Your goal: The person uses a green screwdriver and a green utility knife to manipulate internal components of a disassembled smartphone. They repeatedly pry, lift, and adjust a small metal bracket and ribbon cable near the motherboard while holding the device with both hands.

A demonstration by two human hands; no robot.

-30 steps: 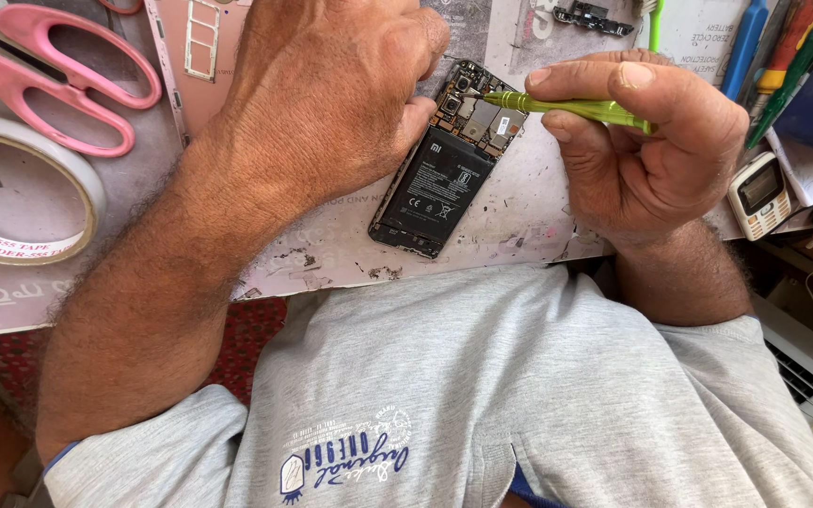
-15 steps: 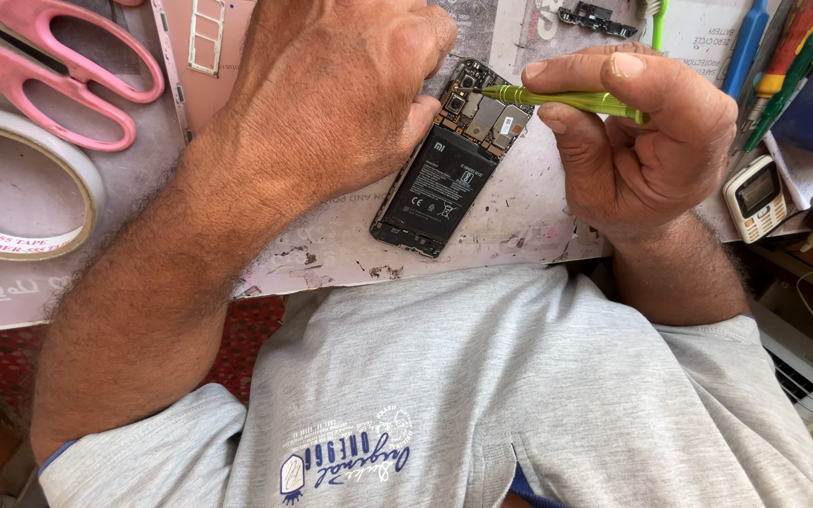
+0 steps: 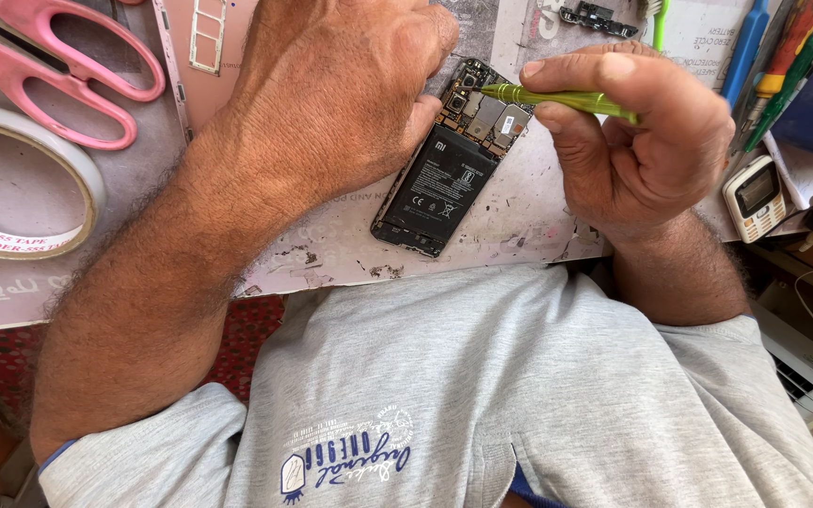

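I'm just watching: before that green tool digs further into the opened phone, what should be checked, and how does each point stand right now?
1. Phone steadied by the left hand: ok.
2. Green tool gripped firmly in the right hand: ok.
3. Tool tip over the circuit board, away from the battery: ok.
4. Tip seated on a screw or clip: cannot tell.
5. Phone fully on the table: ok, though close to its edge.

Bare worktop point(image 3: 519, 221) lies open between my wrists below the phone point(image 3: 439, 179); scissors point(image 3: 77, 71) and tape roll point(image 3: 25, 179) crowd my left, pens point(image 3: 783, 56) my right.
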